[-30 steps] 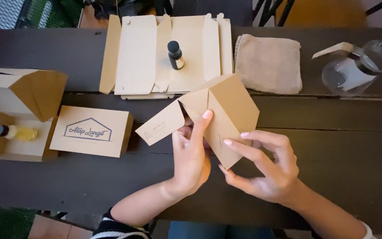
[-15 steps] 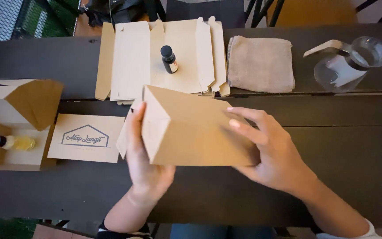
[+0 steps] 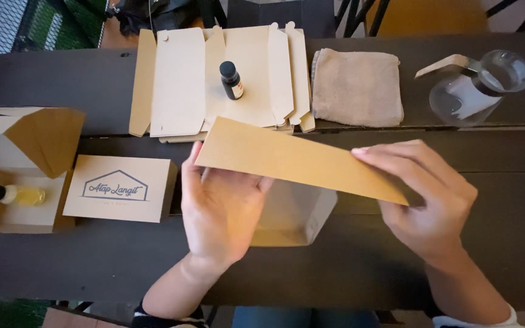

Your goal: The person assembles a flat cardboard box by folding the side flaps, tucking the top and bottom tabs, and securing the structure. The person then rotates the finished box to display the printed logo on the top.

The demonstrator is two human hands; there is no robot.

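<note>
Both hands grip 1 kraft-brown cardboard box, held above the middle of the dark table with its long flap tilted from upper left down to lower right. The left hand is closed on the box's left end, fingers spread beneath the flap and the thumb against its left edge; the right hand pinches the flap's right end, fingertips on top. The box body shows below the flap, between the 2 hands. Just left of the left hand, near the table's left edge, lies a closed printed box bearing a house outline; beside it, at the left edge, stands an open box with a small bottle of yellow liquid lying inside and a raised lid. Along the far edge rests a stack of flat unfolded box blanks, on which a dark dropper bottle stands upright. To its right lies a folded beige cloth, and toward the far right corner a clear glass carafe.
</note>
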